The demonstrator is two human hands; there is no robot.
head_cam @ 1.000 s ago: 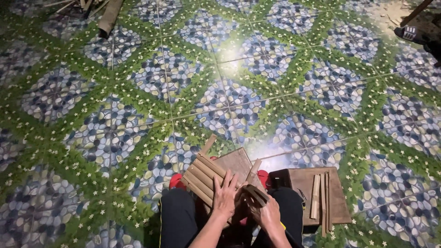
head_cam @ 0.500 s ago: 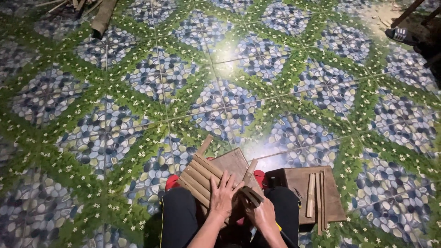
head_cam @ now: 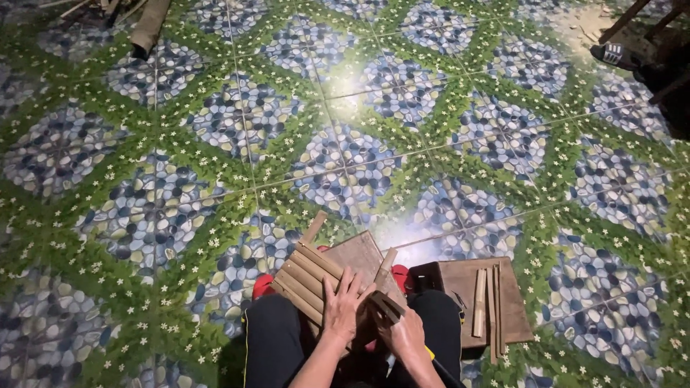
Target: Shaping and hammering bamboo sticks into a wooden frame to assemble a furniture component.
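Hands (head_cam: 374, 320) covering bamboo strips (head_cam: 305, 276), grip unclear, forearms cropped

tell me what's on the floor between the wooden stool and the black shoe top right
Nothing: in the head view only bare patterned tile floor lies between the stool and the shoe.

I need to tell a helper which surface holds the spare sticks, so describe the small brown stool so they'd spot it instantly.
On the patterned tile floor, look beside the person's right hand. The brown stool has loose bamboo strips lying lengthwise on it, unlike the tilted board under the left hand.
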